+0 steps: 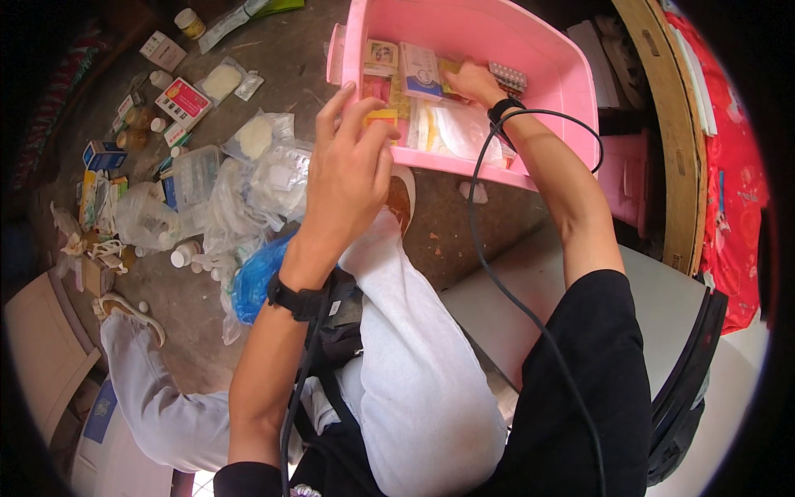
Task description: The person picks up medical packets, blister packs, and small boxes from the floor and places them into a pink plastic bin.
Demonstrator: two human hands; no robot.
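A pink plastic bin (530, 45) stands tilted before me, holding medicine boxes, packets and blister packs. My left hand (348, 170) is at its near left corner, fingers spread across the rim, with no item in it. Inside the bin, my right hand (474, 81) has its fingers bent onto a yellow packet (450, 68); their tips are partly hidden. Left of that lies a white and blue box (421, 70). A blister pack (508, 77) is just right of the hand, and a clear bag with white contents (460, 127) lies below it.
Medicine boxes, bottles and clear plastic bags (236, 199) are spread over the floor at left, among them a red and white box (184, 103). A blue bag (261, 282) lies near my leg. A black cable (497, 277) loops from my right wrist. Wooden framing (675, 149) stands at right.
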